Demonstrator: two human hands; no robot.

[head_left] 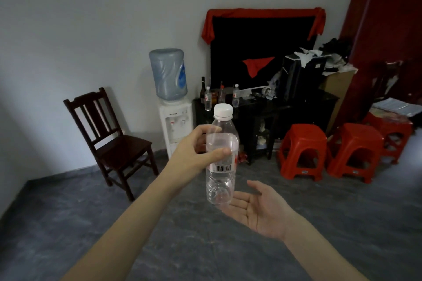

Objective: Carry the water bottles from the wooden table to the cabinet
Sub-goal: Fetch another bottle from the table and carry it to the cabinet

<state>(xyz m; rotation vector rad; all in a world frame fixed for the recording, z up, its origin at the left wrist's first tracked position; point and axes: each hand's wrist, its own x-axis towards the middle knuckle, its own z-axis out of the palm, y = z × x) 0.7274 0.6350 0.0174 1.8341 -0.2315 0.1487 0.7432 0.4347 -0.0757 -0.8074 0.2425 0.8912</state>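
The person's left hand [194, 150] holds a clear water bottle [221, 162] upright out in front, thumb and fingers curled round its labelled upper half, white cap on top. The right hand [258, 210] lies palm up with fingers spread and relaxed just below and to the right of the bottle's base; whether the fingertips touch the base I cannot tell.

The bottle hangs over bare grey floor [182, 235], which runs wide between the person and the far wall. At the far side stands a dark cabinet [296, 109], its front edge facing us, with two small water bottles [208, 99] and some taller bottles near its left end and a heap of clutter to the right. A white water dispenser [175, 121] stands just beside the cabinet's left edge, and a dark wooden chair [109, 141] further left against the wall. Three red plastic stools [302, 150] crowd the floor before the cabinet's right half.
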